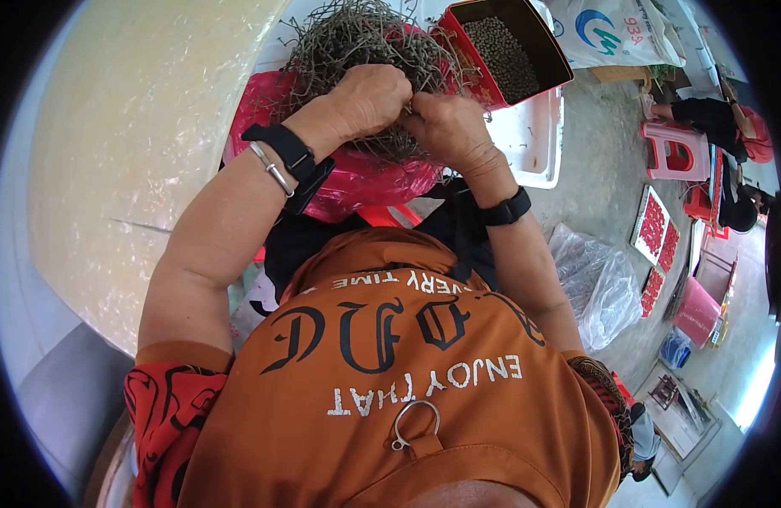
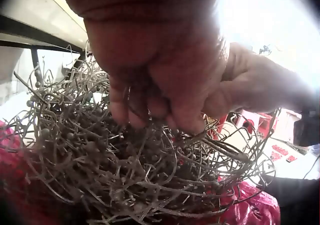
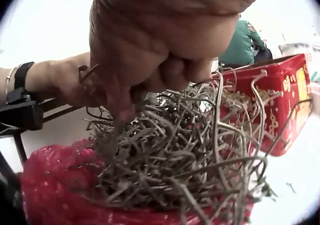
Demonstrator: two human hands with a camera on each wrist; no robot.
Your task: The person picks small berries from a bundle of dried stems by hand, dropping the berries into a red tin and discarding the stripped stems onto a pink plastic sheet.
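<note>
While pinching strands out of the tangle of dry stems point(image 1: 356, 38), best to work with both grips close together, as now: left hand point(image 1: 369, 97) clenched on a few strands at the top of the heap, right hand point(image 1: 449, 127) touching it, fingers curled round strands of the same clump. Probably wiser to tug short along one stem than to drag the whole springy mass. Directly beneath both hands, a red plastic bag point(image 1: 365, 182) cradling the heap. Just beyond the right hand, a red tin point(image 1: 555, 59) holding small dark grains, by a white tray point(image 1: 534, 144). Off the left hand, a pale tabletop point(image 1: 136, 135). Farther out past the right hand, bare floor, a clear plastic bag point(image 1: 598, 284), a pink stool point(image 1: 674, 152), a seated person point(image 1: 712, 123).
</note>
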